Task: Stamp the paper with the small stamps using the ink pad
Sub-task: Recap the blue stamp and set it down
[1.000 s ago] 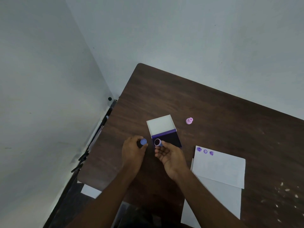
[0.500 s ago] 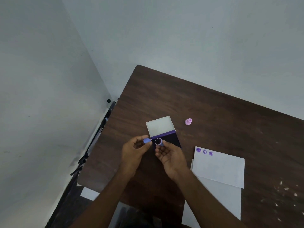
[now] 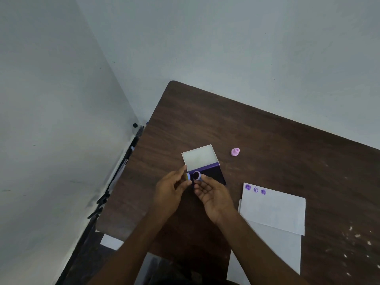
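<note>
My left hand (image 3: 171, 191) pinches a small blue stamp cap (image 3: 187, 176) between thumb and fingers. Right beside it, my right hand (image 3: 213, 195) holds a small purple stamp (image 3: 197, 176), its dark round face turned toward me. Both hands hover just in front of the open ink pad (image 3: 213, 173), whose dark purple pad lies behind the fingers and whose pale lid (image 3: 200, 157) is flipped back. A white paper (image 3: 273, 210) lies to the right with three purple stamp marks (image 3: 255, 189) along its top left edge. A pink stamp (image 3: 235, 151) stands apart beyond the pad.
The dark wooden table (image 3: 267, 145) sits in a corner with grey walls to the left and behind. A second white sheet (image 3: 267, 256) lies under the stamped paper. White specks (image 3: 357, 235) dot the table at the right. Black cables (image 3: 100, 202) hang off the left edge.
My left hand has lifted off the table and brought the blue cap up close against the purple stamp in my right hand. The gap between the two pieces has nearly closed.
</note>
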{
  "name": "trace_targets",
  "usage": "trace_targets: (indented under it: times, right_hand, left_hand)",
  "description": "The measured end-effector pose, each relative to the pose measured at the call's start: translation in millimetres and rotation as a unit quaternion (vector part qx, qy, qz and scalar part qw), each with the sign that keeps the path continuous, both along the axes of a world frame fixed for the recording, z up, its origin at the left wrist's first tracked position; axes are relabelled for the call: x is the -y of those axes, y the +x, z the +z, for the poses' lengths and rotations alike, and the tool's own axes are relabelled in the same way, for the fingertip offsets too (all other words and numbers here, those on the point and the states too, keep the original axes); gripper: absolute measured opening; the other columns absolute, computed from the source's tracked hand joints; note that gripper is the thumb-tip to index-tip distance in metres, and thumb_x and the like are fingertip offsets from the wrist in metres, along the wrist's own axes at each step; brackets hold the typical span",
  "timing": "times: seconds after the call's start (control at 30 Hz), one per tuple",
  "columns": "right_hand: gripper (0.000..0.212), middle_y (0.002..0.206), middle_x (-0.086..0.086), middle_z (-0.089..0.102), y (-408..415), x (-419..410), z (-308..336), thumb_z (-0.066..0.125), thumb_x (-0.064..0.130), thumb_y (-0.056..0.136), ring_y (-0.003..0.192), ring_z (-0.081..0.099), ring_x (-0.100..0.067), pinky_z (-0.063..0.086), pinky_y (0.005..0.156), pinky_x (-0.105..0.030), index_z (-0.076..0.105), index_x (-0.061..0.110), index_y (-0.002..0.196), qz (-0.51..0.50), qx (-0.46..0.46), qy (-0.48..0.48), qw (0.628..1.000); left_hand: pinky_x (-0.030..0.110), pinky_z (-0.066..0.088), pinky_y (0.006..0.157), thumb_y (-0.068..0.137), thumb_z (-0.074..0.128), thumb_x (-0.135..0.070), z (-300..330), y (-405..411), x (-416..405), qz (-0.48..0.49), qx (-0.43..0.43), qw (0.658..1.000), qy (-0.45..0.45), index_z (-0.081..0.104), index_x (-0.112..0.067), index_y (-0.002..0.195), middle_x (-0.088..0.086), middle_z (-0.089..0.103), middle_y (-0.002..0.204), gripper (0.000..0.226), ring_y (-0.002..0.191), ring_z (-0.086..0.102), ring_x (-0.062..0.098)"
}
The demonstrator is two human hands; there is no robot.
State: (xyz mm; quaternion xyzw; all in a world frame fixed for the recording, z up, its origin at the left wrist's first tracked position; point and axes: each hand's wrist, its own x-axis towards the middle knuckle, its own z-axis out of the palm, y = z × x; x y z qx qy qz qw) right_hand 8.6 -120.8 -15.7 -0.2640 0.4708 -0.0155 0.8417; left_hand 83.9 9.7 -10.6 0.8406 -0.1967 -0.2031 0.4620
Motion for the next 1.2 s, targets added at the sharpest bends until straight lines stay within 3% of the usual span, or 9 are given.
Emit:
trace_targets:
  times: [0.07,0.13,0.2,0.27,0.37,0.53,0.73,0.93,1.2]
  right_hand:
    - [0.035,0.093,-0.019,0.072,-0.7,-0.4,0.0,0.077,0.020,0.069,0.081,0.069,-0.025,0.056,0.071,-0.033,0.072,0.002,0.098,0.015,0.005,-0.016,1.000]
    - [0.032,0.096,-0.019,0.072,-1.1,-1.1,0.1,0.076,0.020,0.073,0.081,0.069,-0.025,0.056,0.070,-0.032,0.072,0.003,0.100,0.027,0.008,-0.037,0.999]
    - [0.028,0.098,-0.020,0.072,-0.8,-1.3,0.2,0.075,0.018,0.076,0.081,0.069,-0.026,0.057,0.070,-0.031,0.072,0.003,0.099,0.028,0.007,-0.056,0.998]
    - [0.026,0.097,-0.020,0.072,-0.3,-0.5,0.6,0.075,0.017,0.076,0.082,0.070,-0.028,0.058,0.069,-0.031,0.072,0.004,0.099,0.029,0.002,-0.072,0.997]
    - [0.027,0.095,-0.019,0.073,0.8,0.3,1.3,0.076,0.016,0.074,0.083,0.071,-0.029,0.059,0.067,-0.029,0.072,0.005,0.098,0.039,-0.001,-0.095,0.995]
    - [0.024,0.094,-0.019,0.073,1.9,1.3,2.0,0.076,0.016,0.075,0.082,0.071,-0.029,0.059,0.067,-0.028,0.073,0.005,0.096,0.053,0.007,-0.114,0.992]
    - [0.033,0.091,-0.019,0.074,2.1,6.9,4.3,0.080,0.020,0.066,0.079,0.071,-0.028,0.059,0.066,-0.027,0.074,0.005,0.094,0.066,0.005,-0.121,0.990]
    - [0.028,0.092,-0.021,0.073,-3.4,7.3,8.4,0.076,0.019,0.071,0.078,0.070,-0.027,0.058,0.065,-0.028,0.073,0.004,0.095,0.056,0.026,-0.097,0.993]
    - [0.028,0.103,-0.022,0.070,-7.2,7.0,9.5,0.072,0.016,0.079,0.088,0.069,-0.028,0.057,0.073,-0.033,0.070,0.002,0.103,0.023,0.033,-0.021,0.999]
  left_hand:
    - [0.002,0.044,0.080,0.081,0.074,-0.018,1.3,-0.2,1.5,0.022,-0.030,0.999,0.000,0.052,-0.031,0.129,-0.029,0.059,0.095,0.054,0.090,0.057,-0.018]
    - [0.008,0.049,0.079,0.080,0.074,-0.019,0.6,-0.1,3.1,0.024,-0.038,0.999,0.009,0.061,-0.026,0.122,-0.019,0.066,0.100,0.044,0.090,0.061,-0.009]
    - [0.006,0.044,0.080,0.082,0.072,-0.020,2.5,-0.9,4.8,0.014,-0.034,0.999,0.027,0.064,-0.021,0.119,-0.006,0.070,0.107,0.038,0.092,0.061,-0.002]
    - [0.002,0.040,0.080,0.083,0.072,-0.020,3.4,-1.0,5.9,0.014,-0.023,0.999,0.023,0.066,-0.018,0.117,-0.004,0.070,0.107,0.035,0.091,0.061,-0.002]
    - [-0.001,0.040,0.078,0.082,0.073,-0.019,4.6,-0.1,6.0,0.024,-0.029,0.999,0.008,0.069,-0.018,0.114,-0.009,0.070,0.101,0.032,0.083,0.058,-0.015]
    - [-0.004,0.039,0.075,0.080,0.074,-0.018,0.7,-0.8,6.4,0.043,-0.043,0.998,-0.010,0.070,-0.017,0.111,-0.021,0.063,0.093,0.031,0.082,0.056,-0.023]
    - [-0.001,0.042,0.072,0.075,0.077,-0.011,3.9,1.8,6.0,0.040,-0.067,0.996,-0.048,0.068,-0.033,0.102,-0.037,0.064,0.077,0.036,0.082,0.063,-0.016]
    - [-0.004,0.040,0.072,0.074,0.078,-0.011,8.5,8.7,6.5,0.005,-0.073,0.997,-0.027,0.065,-0.030,0.106,-0.033,0.059,0.085,0.039,0.084,0.057,-0.022]
    - [0.010,0.050,0.080,0.071,0.081,-0.015,12.9,13.3,10.4,-0.020,-0.108,0.993,-0.046,0.067,-0.021,0.115,-0.016,0.069,0.101,0.047,0.093,0.066,-0.003]
